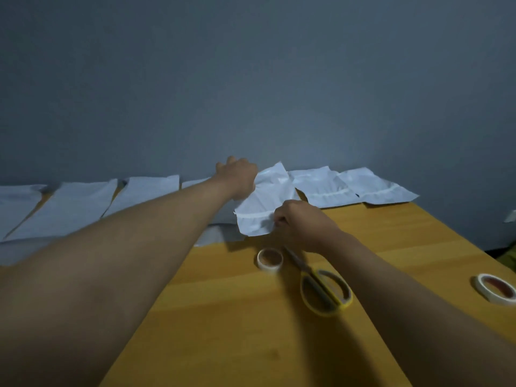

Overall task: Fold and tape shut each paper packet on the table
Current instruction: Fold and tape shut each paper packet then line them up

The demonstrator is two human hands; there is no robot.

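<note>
A white paper packet [265, 199] lies crumpled at the far middle of the yellow wooden table [251, 317], its far end lifted. My left hand [237, 177] reaches far forward and grips its upper left part. My right hand [298, 222] pinches the packet's near right corner. Several more flat white packets [83, 202] lie in a row along the wall to the left, and two others [349, 185] lie to the right. A roll of white tape [270, 258] sits just below the held packet.
Yellow-handled scissors [321, 286] lie shut near my right forearm. A second tape roll [497, 287] rests at the table's right edge. A grey wall [251, 79] rises directly behind the table. A white scrap [510, 216] shows past the right edge.
</note>
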